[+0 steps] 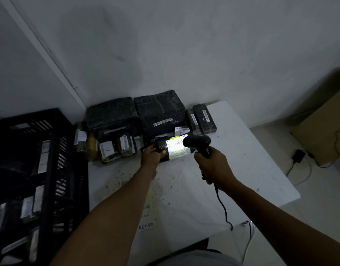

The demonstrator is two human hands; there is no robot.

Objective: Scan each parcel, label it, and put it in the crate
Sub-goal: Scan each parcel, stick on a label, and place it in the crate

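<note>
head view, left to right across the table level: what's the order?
black crate → parcel marked A → left hand gripping the lit parcel → right hand holding the scanner → cardboard box.

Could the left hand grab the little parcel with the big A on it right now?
Probably not yet: the left hand is gripping the parcel being scanned. The A parcel lies uncovered just to its left on the table, so once freed, it likely could.

Dim room. Grey walls (184,45) meet at corner; white tabletop (251,169); pale floor (323,208), cardboard box (323,131) at right.
</note>
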